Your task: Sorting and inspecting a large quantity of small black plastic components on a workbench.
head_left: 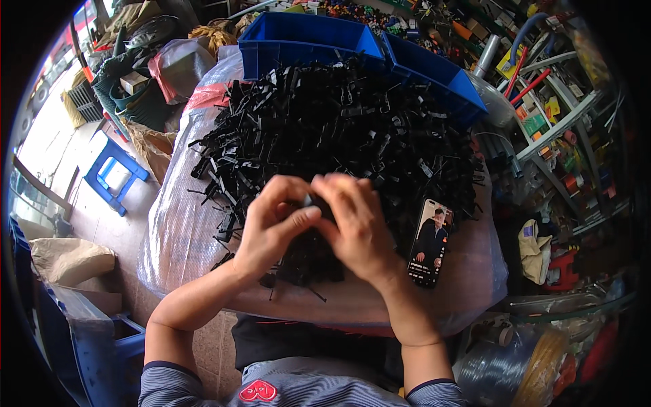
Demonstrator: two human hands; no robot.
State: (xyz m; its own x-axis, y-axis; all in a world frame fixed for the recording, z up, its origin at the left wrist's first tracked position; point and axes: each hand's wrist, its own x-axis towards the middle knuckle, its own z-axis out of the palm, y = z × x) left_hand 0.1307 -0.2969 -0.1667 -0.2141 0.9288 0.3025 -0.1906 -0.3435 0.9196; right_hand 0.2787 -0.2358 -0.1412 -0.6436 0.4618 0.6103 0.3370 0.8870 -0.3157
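**Black plastic parts, loose heap, with one small piece in hand**

Item 1: small dark piece [309, 201], blurred, type not discernible; located between the two hands, above the near edge of the heap.

Item 2: left hand [271, 222], thumb and forefinger curved nearly together, apparently pinching the piece.

Item 3: right hand [354, 220], fingers bent and drawn in against the same spot; whether they grip it cannot be told.

Item 4: heap of black parts [319, 129], clip-like, many with thin stems; spread over most of a table wrapped in translucent plastic sheeting [178, 237].

Item 5: two bins, blue plastic, along the far side of the heap: left bin [271, 61], right bin [441, 85].

Progress: judged as one piece being worked by hand. Finished and unfinished parts cannot be told apart within the heap, so the completed count is unknown; from its bulk, much probably remains.

Markings: phone [427, 251], face up right of the heap, screen showing a person in dark clothing, with pale caption lines low on the display, too small to read reliably. Red heart patch [258, 391] on the striped shirt [319, 383], bearing pale lettering, not transcribed. No maker's mark legible on the black parts.
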